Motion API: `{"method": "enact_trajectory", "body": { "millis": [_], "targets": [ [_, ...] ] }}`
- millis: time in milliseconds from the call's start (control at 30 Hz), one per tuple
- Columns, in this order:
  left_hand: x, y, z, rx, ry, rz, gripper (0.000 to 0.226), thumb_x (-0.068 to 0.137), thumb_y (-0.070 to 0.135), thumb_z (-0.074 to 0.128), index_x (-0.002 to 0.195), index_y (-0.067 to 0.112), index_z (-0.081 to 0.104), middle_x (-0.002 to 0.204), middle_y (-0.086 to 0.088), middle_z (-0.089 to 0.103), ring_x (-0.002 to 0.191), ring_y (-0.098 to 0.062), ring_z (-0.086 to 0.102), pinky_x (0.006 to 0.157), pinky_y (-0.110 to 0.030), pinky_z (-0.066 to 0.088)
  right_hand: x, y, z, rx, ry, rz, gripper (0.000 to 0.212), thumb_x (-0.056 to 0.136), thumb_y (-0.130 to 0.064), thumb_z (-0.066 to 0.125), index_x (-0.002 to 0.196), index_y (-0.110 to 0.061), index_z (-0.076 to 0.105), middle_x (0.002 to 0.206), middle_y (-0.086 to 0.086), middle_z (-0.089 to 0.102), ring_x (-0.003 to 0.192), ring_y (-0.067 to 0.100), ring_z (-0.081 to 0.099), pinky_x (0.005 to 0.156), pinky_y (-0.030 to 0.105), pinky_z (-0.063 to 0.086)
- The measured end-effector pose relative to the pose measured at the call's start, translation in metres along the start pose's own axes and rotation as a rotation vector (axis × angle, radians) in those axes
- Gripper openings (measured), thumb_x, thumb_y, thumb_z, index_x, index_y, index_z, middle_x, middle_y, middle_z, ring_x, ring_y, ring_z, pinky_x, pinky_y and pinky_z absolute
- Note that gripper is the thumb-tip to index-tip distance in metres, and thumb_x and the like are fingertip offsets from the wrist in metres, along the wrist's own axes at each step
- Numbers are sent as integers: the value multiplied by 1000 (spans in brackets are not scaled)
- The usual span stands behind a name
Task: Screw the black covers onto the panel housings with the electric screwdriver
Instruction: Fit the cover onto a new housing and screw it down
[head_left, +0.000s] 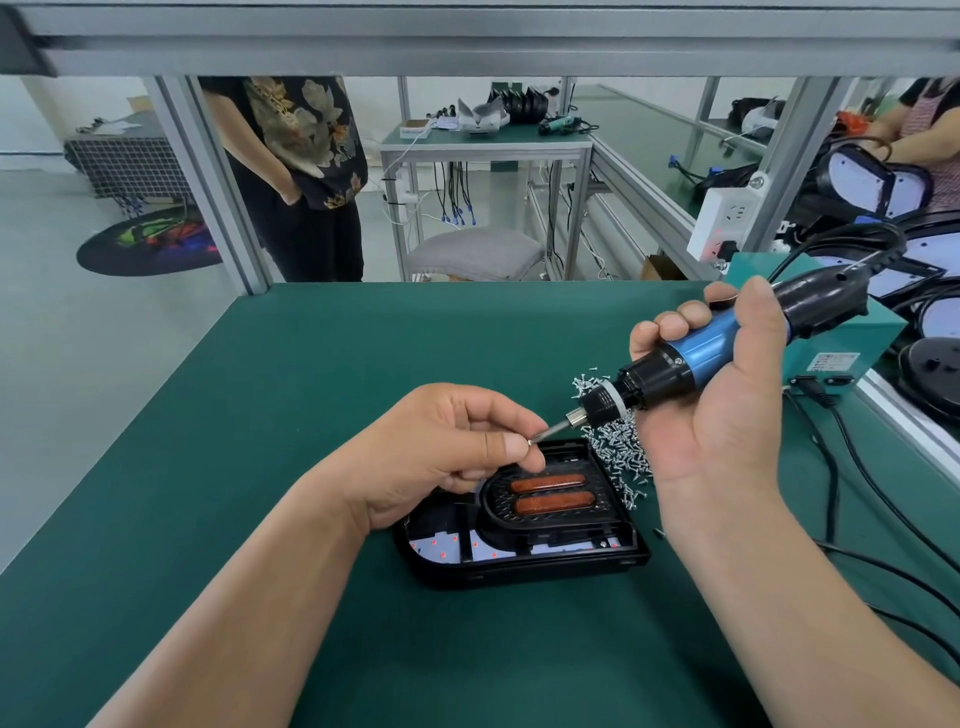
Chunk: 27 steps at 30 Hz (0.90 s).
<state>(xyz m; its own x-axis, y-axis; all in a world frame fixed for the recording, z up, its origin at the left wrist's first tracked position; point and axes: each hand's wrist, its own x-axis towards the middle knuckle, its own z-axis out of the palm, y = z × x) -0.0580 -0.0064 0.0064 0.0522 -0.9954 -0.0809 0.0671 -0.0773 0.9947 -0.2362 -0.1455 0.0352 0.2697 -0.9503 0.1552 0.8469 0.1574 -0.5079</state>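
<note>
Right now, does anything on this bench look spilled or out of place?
The screws lie loose in a heap on the mat, right of the housing, not in a tray. A few lie scattered toward its edge, and one stray screw lies alone beside its near corner.

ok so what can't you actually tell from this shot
Head view only:
1. Screw at the left hand's fingertips: tiny, half covered; whether it sits on the electric screwdriver bit is unclear.
2. Black cover, far-left corner: hidden under that hand.
3. Teal box label: too small to read.
</note>
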Motion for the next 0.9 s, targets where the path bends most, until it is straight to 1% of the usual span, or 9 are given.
{"method": "enact_trajectory", "body": {
  "millis": [233,333,433,533,633,733,900],
  "targets": [
    [0,-2,-3,20,2,2,16,92,13,75,105,18,81,99,-15,79,54,-9,36,48,-15,33,-1,2,0,-44,-9,-10,21,105,-35,66,105,-16,56,81,-2,56,70,15,55,79,33,54],
    [2,-4,-4,56,34,19,16,91,14,76,106,19,81,100,-15,79,53,-8,38,49,-15,33,-3,2,2,-80,-11,-29,25,105,-39,66,106,-16,56,81,-2,57,70,14,57,79,33,55],
    [2,-5,-6,109,73,34,17,90,17,77,106,22,80,100,-14,80,55,-9,38,49,-16,34,-6,3,6,-133,-9,-61,32,105,-44,64,112,-15,54,83,-1,57,72,15,58,81,35,55],
    [2,-6,-9,141,106,46,18,89,18,78,106,24,80,100,-14,80,55,-10,37,50,-16,34,-9,7,8,-173,2,-75,35,104,-44,65,115,-14,52,85,0,57,75,16,59,84,36,56],
    [1,-6,-12,134,116,52,18,90,16,77,106,24,80,100,-15,80,53,-9,35,49,-16,33,-11,11,9,-181,38,-65,33,104,-42,66,114,-14,52,85,0,59,75,16,60,83,35,57],
    [1,-6,-15,105,116,64,19,91,15,76,108,22,79,100,-17,79,52,-7,37,48,-16,32,-10,12,7,-139,99,-22,34,102,-43,68,114,-15,55,86,0,60,75,16,61,84,36,58],
    [0,-2,-17,47,65,47,24,93,14,75,117,18,78,105,-20,78,55,-9,35,49,-16,34,-7,12,3,-64,176,43,37,102,-45,69,114,-13,55,85,2,61,74,19,61,82,37,58]
  ]
}}
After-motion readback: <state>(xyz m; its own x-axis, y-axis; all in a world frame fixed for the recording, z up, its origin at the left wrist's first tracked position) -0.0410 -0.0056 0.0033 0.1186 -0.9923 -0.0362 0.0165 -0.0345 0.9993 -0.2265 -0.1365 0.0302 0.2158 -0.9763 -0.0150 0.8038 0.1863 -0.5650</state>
